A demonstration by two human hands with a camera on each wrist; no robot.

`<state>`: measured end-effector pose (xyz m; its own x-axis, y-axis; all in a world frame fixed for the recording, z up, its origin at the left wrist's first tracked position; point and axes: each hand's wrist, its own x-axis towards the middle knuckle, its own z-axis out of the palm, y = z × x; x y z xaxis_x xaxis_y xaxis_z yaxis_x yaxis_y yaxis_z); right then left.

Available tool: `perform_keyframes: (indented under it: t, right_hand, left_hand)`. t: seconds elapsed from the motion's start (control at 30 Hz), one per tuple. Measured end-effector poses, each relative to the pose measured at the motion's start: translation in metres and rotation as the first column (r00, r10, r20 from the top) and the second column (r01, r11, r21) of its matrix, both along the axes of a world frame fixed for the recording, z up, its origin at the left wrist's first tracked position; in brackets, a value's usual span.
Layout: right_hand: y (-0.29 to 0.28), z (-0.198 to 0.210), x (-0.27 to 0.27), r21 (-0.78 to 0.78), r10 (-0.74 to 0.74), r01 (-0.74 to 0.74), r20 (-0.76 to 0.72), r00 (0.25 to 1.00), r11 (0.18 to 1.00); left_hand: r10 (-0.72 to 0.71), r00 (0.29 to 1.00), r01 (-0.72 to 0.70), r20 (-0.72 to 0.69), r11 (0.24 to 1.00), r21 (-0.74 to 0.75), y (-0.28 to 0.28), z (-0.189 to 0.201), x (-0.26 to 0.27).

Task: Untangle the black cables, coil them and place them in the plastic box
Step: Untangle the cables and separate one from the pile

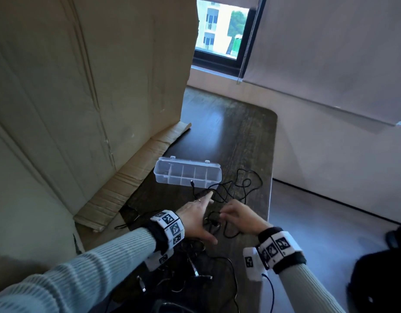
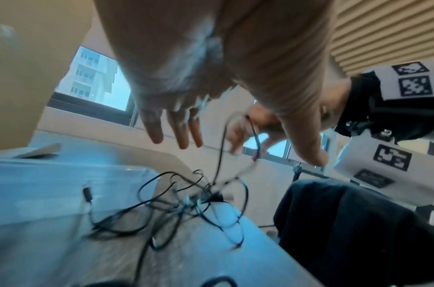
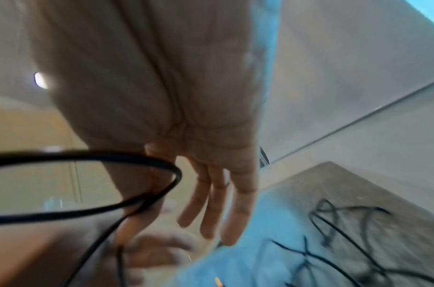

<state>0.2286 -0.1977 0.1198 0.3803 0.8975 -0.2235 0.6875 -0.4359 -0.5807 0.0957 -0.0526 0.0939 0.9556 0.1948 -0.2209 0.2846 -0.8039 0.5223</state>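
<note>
- Black cables [image 1: 235, 190] tangled on table [image 1: 228, 136], just beside plastic box [image 1: 187, 175].
- Left hand [image 1: 196, 219] splayed, holding nothing.
- Right hand [image 1: 239, 216] pinches a cable loop [image 3: 93, 184].
- Risk: pulling that loop likely tightens the knot or drags the connector into the box.

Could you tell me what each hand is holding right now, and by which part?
The right hand pinches a loop of a black cable between thumb and forefinger, mid-length, not at a plug. The left hand holds nothing; its fingers are spread above the tangle.
</note>
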Motion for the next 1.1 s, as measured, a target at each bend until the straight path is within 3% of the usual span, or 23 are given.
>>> perform_keyframes:
  t: [0.07, 0.1, 0.17, 0.2, 0.37, 0.47, 0.53, 0.67, 0.73, 0.8, 0.9, 1.0, 1.03, 1.1]
  right_hand:
    - [-0.002, 0.034, -0.003, 0.213, -0.092, 0.112, -0.103, 0.99, 0.971]
    - [-0.004, 0.05, -0.006, 0.293, -0.145, 0.222, -0.262, 0.954, 0.93]
    - [-0.008, 0.08, -0.015, 0.382, -0.133, 0.44, -0.614, 0.778, 0.813]
    - [-0.011, 0.095, -0.02, 0.416, -0.086, 0.523, -0.716, 0.693, 0.744]
    - [-0.032, 0.124, -0.024, 0.489, 0.016, 0.749, -0.841, 0.54, 0.447]
    - [-0.041, 0.125, -0.011, 0.436, 0.104, 0.85, -0.899, 0.425, 0.295]
    - [-0.045, 0.124, -0.003, 0.385, 0.118, 0.895, -0.922, 0.368, 0.225]
    - [-0.041, 0.123, -0.002, 0.315, 0.184, 0.924, -0.943, 0.278, 0.217]
    - [-0.037, 0.129, -0.009, 0.331, 0.236, 0.912, -0.932, 0.275, 0.241]
    - [-0.038, 0.141, -0.01, 0.377, 0.266, 0.89, -0.913, 0.31, 0.257]
    - [-0.042, 0.157, -0.009, 0.465, 0.166, 0.832, -0.885, 0.435, 0.302]
    - [-0.041, 0.166, -0.017, 0.499, 0.112, 0.804, -0.864, 0.492, 0.324]
    - [-0.038, 0.168, -0.022, 0.502, 0.106, 0.793, -0.86, 0.499, 0.346]
    - [-0.025, 0.169, -0.034, 0.498, 0.084, 0.76, -0.854, 0.513, 0.417]
  left_hand:
    - [0.001, 0.996, 0.011, 0.094, 0.991, -0.136, -0.01, 0.005, 0.012]
    - [0.0, 0.991, 0.024, 0.132, 0.983, -0.184, -0.012, 0.005, 0.017]
    - [-0.012, 0.983, 0.056, 0.181, 0.97, -0.237, -0.013, 0.003, 0.02]
    - [-0.022, 0.98, 0.07, 0.199, 0.969, -0.237, -0.013, 0.0, 0.019]
    - [0.042, 0.944, 0.087, 0.328, 0.926, -0.368, -0.007, -0.014, 0.011]
    - [0.113, 0.886, 0.073, 0.451, 0.924, -0.375, 0.001, -0.023, 0.006]
    - [0.147, 0.886, 0.024, 0.44, 0.933, -0.359, 0.004, -0.022, 0.002]
    - [0.018, 0.949, 0.086, 0.315, 0.946, -0.313, 0.01, -0.025, -0.006]
    - [-0.052, 0.97, 0.11, 0.237, 0.965, -0.237, 0.015, -0.031, -0.012]
    - [-0.039, 0.982, 0.077, 0.184, 0.976, -0.204, 0.023, -0.039, -0.019]
    - [0.033, 0.994, -0.014, 0.105, 0.984, -0.176, 0.036, -0.039, -0.031]
    - [-0.077, 0.997, 0.077, 0.009, 0.997, 0.018, 0.039, -0.022, -0.037]
    - [-0.099, 0.995, 0.099, -0.001, 0.994, 0.05, 0.035, -0.015, -0.036]
    - [-0.097, 0.99, 0.102, 0.105, 0.994, -0.04, 0.021, 0.0, -0.031]
